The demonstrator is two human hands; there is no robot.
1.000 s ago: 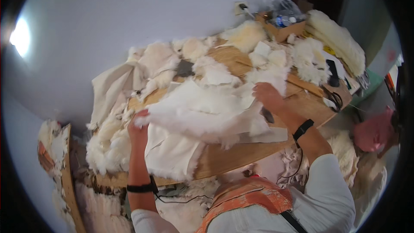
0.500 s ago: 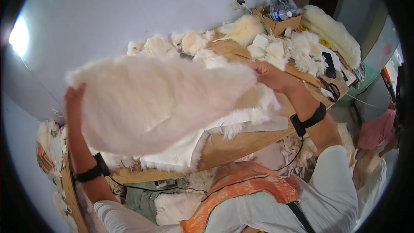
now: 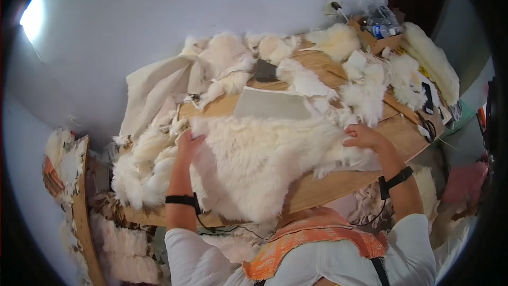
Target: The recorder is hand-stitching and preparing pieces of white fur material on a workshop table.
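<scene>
A large cream-white fur pelt (image 3: 254, 159) lies fur side up over the near part of the wooden table, its lower end reaching the front edge. My left hand (image 3: 189, 143) is closed on the pelt's upper left edge. At its right end, my right hand (image 3: 365, 137) has its fingers curled on the fur, thumb and fingertips pinching the edge. Behind the pelt a flat pale grey sheet (image 3: 271, 104) shows, partly covered by it.
Fur scraps and hides (image 3: 159, 87) crowd the table's left and back. A dark grey block (image 3: 265, 71) sits among them. To the right are black scissors (image 3: 427, 127), a phone (image 3: 427, 98), a rolled fleece (image 3: 434, 63) and a cardboard box (image 3: 373, 39) with a bottle. A wooden board (image 3: 82, 201) stands at left.
Both hands have lowered the pelt from raised above the table down onto it, the left hand coming rightward. The grey sheet and the hides at the back left have come into sight.
</scene>
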